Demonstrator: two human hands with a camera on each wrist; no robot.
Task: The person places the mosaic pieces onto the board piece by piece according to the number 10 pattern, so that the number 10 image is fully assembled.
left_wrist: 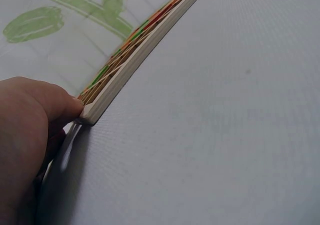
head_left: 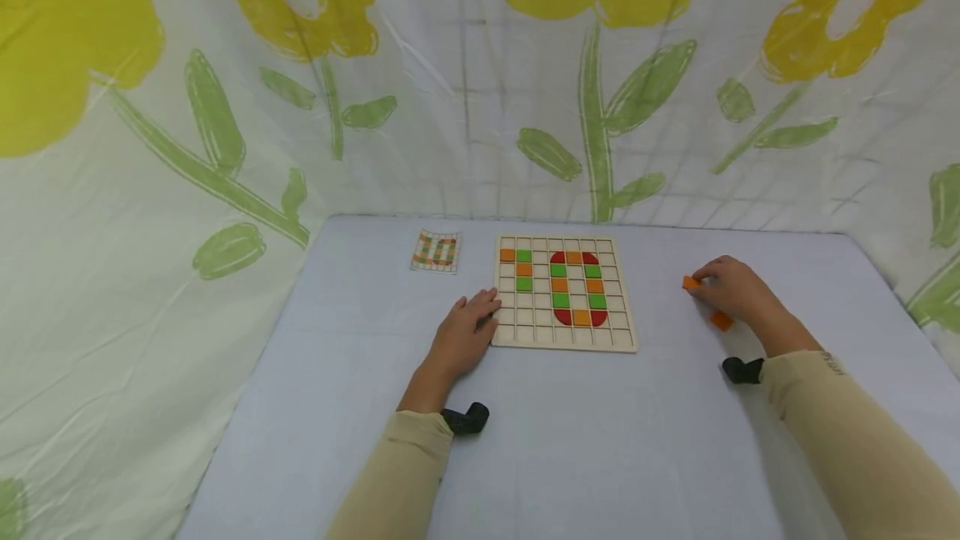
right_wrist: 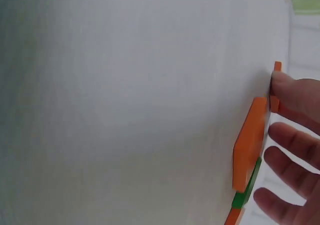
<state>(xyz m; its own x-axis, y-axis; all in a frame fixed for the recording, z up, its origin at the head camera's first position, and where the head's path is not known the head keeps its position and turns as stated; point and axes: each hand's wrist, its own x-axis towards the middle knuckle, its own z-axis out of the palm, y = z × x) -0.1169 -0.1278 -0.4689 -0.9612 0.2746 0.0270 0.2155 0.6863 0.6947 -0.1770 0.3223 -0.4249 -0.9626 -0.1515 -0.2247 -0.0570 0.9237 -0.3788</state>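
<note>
A square wooden grid board [head_left: 525,336] lies mid-table with orange, green and red tiles set in its cells. On its right part they form a ring with red rounded corners; a shorter green and orange group sits at upper left. My left hand [head_left: 465,336] rests against the board's left edge with fingers extended. In the left wrist view the thumb [left_wrist: 60,97] touches the board's corner. Off to the right, my right hand [head_left: 738,290] pinches an orange tile [right_wrist: 275,102] between thumb and forefinger. Another orange tile [right_wrist: 247,145] lies just below that hand, its other fingers spread.
A small pattern card [head_left: 437,252] with a coloured grid lies left of the board. Beside the loose orange tile, a green tile [right_wrist: 240,197] and one more orange tile [right_wrist: 232,217] show in the right wrist view. A flower-printed curtain [head_left: 465,107] hangs behind the table.
</note>
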